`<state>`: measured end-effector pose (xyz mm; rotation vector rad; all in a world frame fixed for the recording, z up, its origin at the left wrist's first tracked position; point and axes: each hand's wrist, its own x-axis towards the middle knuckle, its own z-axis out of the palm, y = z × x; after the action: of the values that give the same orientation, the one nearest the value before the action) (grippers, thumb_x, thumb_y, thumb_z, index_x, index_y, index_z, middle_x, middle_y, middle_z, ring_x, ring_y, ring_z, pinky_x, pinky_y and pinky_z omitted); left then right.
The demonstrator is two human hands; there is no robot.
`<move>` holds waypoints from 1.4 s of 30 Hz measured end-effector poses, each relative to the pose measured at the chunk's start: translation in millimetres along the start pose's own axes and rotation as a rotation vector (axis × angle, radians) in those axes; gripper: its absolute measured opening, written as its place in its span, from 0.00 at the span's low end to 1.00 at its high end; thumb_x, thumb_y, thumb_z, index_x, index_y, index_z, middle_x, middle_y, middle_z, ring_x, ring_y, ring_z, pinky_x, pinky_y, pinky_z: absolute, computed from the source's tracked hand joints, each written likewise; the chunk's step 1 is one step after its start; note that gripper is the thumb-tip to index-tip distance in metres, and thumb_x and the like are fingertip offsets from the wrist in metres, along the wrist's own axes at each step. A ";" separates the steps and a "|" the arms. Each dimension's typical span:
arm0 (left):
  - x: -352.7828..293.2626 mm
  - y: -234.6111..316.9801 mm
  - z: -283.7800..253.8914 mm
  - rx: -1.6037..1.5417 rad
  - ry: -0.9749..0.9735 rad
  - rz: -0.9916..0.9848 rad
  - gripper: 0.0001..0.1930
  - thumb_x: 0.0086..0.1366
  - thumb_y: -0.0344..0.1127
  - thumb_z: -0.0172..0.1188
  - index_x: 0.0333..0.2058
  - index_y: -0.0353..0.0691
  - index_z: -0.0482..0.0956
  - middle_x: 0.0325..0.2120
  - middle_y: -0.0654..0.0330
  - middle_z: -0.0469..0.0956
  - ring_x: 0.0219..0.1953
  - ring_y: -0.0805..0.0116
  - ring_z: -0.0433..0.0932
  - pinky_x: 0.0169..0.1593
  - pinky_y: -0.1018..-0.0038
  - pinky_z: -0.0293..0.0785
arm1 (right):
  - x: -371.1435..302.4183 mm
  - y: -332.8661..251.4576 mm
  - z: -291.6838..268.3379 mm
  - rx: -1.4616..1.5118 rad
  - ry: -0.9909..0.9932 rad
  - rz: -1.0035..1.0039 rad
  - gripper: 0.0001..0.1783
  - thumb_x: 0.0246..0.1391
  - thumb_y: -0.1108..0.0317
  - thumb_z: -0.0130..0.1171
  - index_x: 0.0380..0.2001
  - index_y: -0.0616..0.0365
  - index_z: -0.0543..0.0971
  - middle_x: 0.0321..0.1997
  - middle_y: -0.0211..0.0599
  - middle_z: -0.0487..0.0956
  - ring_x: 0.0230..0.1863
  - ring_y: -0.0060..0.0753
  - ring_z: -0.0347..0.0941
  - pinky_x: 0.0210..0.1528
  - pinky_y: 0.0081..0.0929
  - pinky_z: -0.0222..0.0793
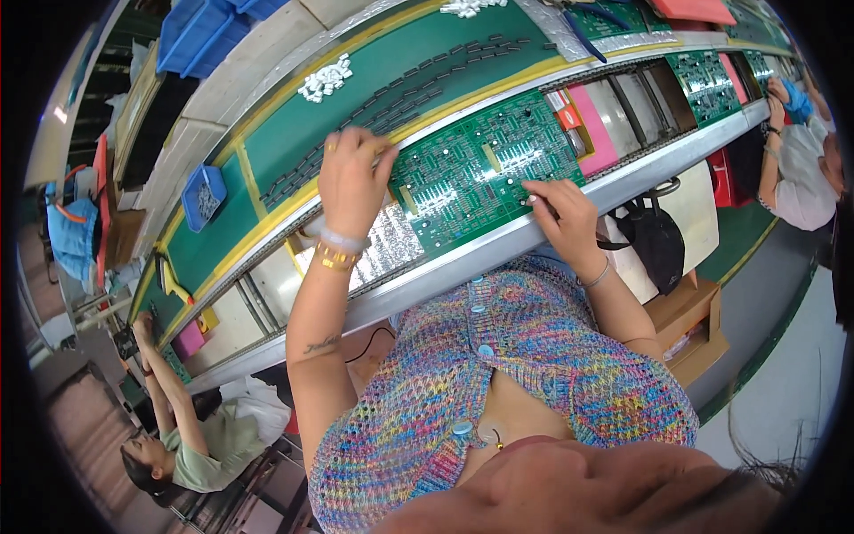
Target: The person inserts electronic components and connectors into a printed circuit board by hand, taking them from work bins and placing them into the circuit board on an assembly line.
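Observation:
A large green circuit board (463, 214), dotted with small parts, lies on the metal-railed conveyor in front of me. My left hand (351, 178) is over the board's left end, beside rows of small black parts (391, 98) on the green bench. Its fingers are bent, with thumb and index finger drawn close together; anything between them is too small to make out. At the board's right near side, my right hand (567, 218) has thumb and fingertips pinched just above the surface. What that pinch holds, if anything, is hidden.
White parts (326, 78) lie heaped on the bench, and a blue bin (205, 198) of small parts stands at its left. Pliers (583, 37) lie at the far side. More circuit boards (703, 84) sit along the line to the right. Other people work at both ends.

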<state>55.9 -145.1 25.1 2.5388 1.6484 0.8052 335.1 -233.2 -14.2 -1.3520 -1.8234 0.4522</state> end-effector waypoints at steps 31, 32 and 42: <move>68.0 42.3 67.7 -0.188 -0.334 0.916 0.13 0.43 0.31 0.60 0.32 0.47 0.82 0.35 0.69 0.76 0.41 0.68 0.73 0.38 0.72 0.74 | -7.0 36.3 -5.6 -0.225 0.170 0.029 0.12 0.40 0.72 0.63 0.32 0.48 0.80 0.23 0.25 0.75 0.25 0.30 0.71 0.25 0.27 0.67; 68.3 42.8 68.3 -0.183 -0.337 0.927 0.13 0.43 0.31 0.60 0.32 0.46 0.82 0.35 0.69 0.76 0.41 0.67 0.73 0.39 0.72 0.74 | -7.2 35.7 -6.0 -0.231 0.164 0.030 0.12 0.39 0.72 0.63 0.32 0.47 0.80 0.23 0.25 0.75 0.25 0.29 0.71 0.25 0.27 0.67; 70.3 45.2 68.7 -0.187 -0.349 0.968 0.14 0.43 0.30 0.61 0.33 0.44 0.82 0.36 0.67 0.76 0.41 0.67 0.73 0.40 0.72 0.74 | -7.3 35.5 -6.1 -0.247 0.157 0.020 0.12 0.39 0.71 0.64 0.32 0.47 0.80 0.24 0.24 0.73 0.26 0.28 0.71 0.26 0.25 0.67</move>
<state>145.4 -87.0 7.0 3.0170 0.1760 0.4177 362.9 -228.0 -37.7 -1.5266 -1.7790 0.1282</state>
